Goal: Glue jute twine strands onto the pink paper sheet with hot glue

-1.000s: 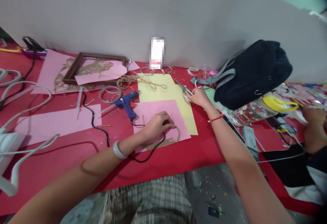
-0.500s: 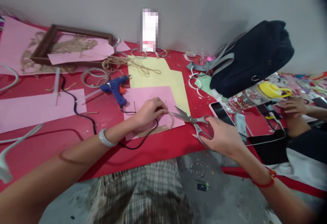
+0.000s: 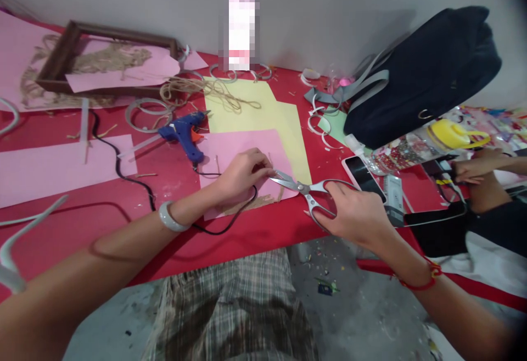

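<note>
My right hand grips the handles of grey metal scissors, whose slightly parted blades reach to the fingertips of my left hand. My left hand is closed in a pinch over a pink sheet, on a strand of twine that the fingers and blades mostly hide. Brown twine pieces lie along the sheet's near edge. A black cord loops past my left wrist. Left of the sheet lies a blue glue gun with a clear glue stick in its back.
Behind are yellow paper, a twine bundle, a brown frame and a propped, blurred phone. To the right are a phone, a bottle, a dark bag and another person's hand.
The scissors have moved left, up to my left fingertips, and their blades have closed partway. The strand that stretched from my left fingers to the paper no longer shows there. The view has shifted slightly.
</note>
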Motion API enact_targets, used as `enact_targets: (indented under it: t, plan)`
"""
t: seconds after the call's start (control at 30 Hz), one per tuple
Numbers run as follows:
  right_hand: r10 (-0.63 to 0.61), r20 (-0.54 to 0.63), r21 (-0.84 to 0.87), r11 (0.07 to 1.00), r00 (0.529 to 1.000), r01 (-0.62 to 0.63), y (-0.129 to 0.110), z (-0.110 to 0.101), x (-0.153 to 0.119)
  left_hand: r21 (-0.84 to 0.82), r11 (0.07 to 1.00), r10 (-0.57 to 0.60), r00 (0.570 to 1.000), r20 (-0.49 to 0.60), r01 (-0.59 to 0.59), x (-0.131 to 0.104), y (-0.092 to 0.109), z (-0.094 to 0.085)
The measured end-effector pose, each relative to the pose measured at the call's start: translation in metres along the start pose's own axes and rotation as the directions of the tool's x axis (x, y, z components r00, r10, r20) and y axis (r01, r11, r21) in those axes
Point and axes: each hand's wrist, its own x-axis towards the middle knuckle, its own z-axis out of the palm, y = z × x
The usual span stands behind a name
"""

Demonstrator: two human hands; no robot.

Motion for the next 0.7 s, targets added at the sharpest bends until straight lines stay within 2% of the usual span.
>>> enact_targets:
  t: [0.23, 0.37, 0.53, 0.7]
  plan:
    - [0.002, -0.022, -0.079, 0.997, 1.000, -0.003, -0.009, 0.004, 0.003, -0.021, 1.000, 0.015, 1.000, 0.019, -0.015, 0.000, -0.003, 0.003]
    - [-0.069, -0.099, -0.158, 0.986, 0.993, 0.053, -0.009, 0.006, 0.001, -0.024, 0.999, 0.027, 1.000, 0.007, -0.027, 0.001, -0.003, 0.003]
    - [-0.184, -0.216, -0.245, 0.961, 0.959, 0.129, -0.008, 0.010, -0.003, -0.023, 1.000, 0.016, 1.000, 0.009, -0.015, 0.001, -0.002, 0.002]
    - [-0.186, -0.170, -0.200, 0.968, 0.968, 0.151, -0.007, 0.013, -0.005, -0.030, 0.999, 0.015, 1.000, 0.007, -0.015, 0.001, -0.001, 0.002]
